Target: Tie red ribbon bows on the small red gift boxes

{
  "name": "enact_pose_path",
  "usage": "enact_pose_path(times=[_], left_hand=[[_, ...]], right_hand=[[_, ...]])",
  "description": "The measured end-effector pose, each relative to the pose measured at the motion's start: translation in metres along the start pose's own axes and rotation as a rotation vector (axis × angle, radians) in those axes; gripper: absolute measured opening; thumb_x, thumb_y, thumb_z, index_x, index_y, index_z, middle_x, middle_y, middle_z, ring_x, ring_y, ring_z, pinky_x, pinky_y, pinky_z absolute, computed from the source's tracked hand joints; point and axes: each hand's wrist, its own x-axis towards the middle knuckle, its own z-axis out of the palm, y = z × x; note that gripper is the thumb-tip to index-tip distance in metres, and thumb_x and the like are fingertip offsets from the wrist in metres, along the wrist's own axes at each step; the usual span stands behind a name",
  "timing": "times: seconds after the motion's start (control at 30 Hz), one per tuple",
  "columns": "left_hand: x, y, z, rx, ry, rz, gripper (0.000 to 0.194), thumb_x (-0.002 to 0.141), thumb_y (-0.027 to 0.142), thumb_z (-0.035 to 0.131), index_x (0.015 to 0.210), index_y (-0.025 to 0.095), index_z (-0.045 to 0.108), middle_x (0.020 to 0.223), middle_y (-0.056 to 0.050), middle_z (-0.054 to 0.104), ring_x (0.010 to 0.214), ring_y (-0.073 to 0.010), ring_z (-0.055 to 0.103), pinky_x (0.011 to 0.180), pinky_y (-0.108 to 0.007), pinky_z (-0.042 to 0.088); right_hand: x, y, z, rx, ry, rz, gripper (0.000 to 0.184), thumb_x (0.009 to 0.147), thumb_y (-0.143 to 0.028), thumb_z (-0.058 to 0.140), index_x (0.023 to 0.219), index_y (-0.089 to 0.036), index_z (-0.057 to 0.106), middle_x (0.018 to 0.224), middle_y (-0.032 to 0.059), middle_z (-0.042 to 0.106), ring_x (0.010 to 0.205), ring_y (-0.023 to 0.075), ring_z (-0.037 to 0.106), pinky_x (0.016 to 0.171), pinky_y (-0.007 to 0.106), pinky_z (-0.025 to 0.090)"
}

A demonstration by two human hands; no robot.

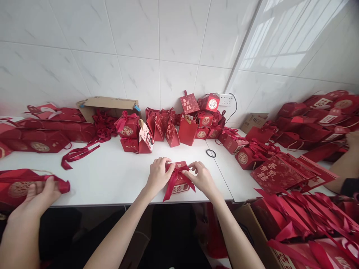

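A small red gift box point(181, 188) with pale printed characters stands at the table's front edge, straight before me. Across its top lies a dark red ribbon point(171, 184) formed into a bow, its tails hanging down the front. My left hand point(160, 172) is at the bow's left side, thumb and fingers closed on the ribbon. From the other side my right hand point(201, 178) pinches the bow's right part between thumb and fingers. The lower faces of the box are partly covered by the ribbon tails.
Another person's hand point(37, 198) holds a red box at far left. Loose ribbon point(80, 155) lies on the white table point(112, 183). Red boxes point(187, 130) line the wall. A carton point(246, 220) of ribboned boxes stands right; a black ring point(211, 153) lies behind my right hand.
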Motion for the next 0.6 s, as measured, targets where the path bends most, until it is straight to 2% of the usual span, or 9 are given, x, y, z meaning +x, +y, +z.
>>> enact_pose_path(times=[0.07, 0.17, 0.33, 0.43, 0.6], left_hand=[[-0.004, -0.001, 0.000, -0.004, -0.003, -0.056, 0.015, 0.085, 0.032, 0.047, 0.080, 0.019, 0.054, 0.086, -0.005, 0.063, 0.085, -0.0217, 0.058, 0.079, -0.038, 0.046], [-0.012, 0.000, 0.002, -0.119, -0.017, -0.137, 0.016, 0.085, 0.032, 0.044, 0.077, 0.021, 0.051, 0.081, -0.003, 0.063, 0.074, -0.0185, 0.060, 0.068, -0.033, 0.048], [-0.027, 0.003, 0.012, -0.298, 0.099, -0.279, 0.016, 0.087, 0.035, 0.040, 0.086, 0.022, 0.048, 0.083, -0.003, 0.064, 0.077, -0.0189, 0.063, 0.068, -0.032, 0.050], [-0.031, 0.003, 0.017, -0.358, 0.134, -0.335, 0.014, 0.088, 0.034, 0.037, 0.089, 0.022, 0.045, 0.088, -0.005, 0.063, 0.080, -0.0194, 0.063, 0.068, -0.032, 0.050], [-0.030, 0.001, 0.018, -0.389, 0.099, -0.329, 0.010, 0.088, 0.030, 0.035, 0.087, 0.023, 0.044, 0.086, -0.004, 0.062, 0.075, -0.0184, 0.063, 0.062, -0.029, 0.049]], right_hand=[[0.007, -0.003, 0.006, 0.030, -0.043, 0.023, 0.028, 0.077, -0.047, 0.057, 0.070, -0.020, 0.054, 0.069, 0.0009, 0.055, 0.063, 0.0164, 0.052, 0.062, 0.029, 0.042], [0.012, -0.002, 0.014, 0.180, -0.089, 0.147, 0.031, 0.078, -0.047, 0.051, 0.064, -0.020, 0.050, 0.059, -0.0009, 0.053, 0.057, 0.0148, 0.050, 0.055, 0.027, 0.039], [0.010, 0.007, 0.021, 0.523, -0.095, 0.307, 0.039, 0.072, -0.055, 0.057, 0.061, -0.018, 0.047, 0.059, -0.0018, 0.051, 0.056, 0.0128, 0.048, 0.055, 0.025, 0.038], [0.009, 0.013, 0.024, 0.637, -0.087, 0.329, 0.042, 0.069, -0.055, 0.062, 0.059, -0.018, 0.045, 0.059, -0.0030, 0.048, 0.056, 0.0113, 0.046, 0.056, 0.025, 0.038], [0.007, 0.023, 0.027, 0.686, -0.083, 0.320, 0.045, 0.067, -0.059, 0.063, 0.061, -0.019, 0.044, 0.060, -0.0028, 0.049, 0.057, 0.0115, 0.047, 0.059, 0.026, 0.042]])
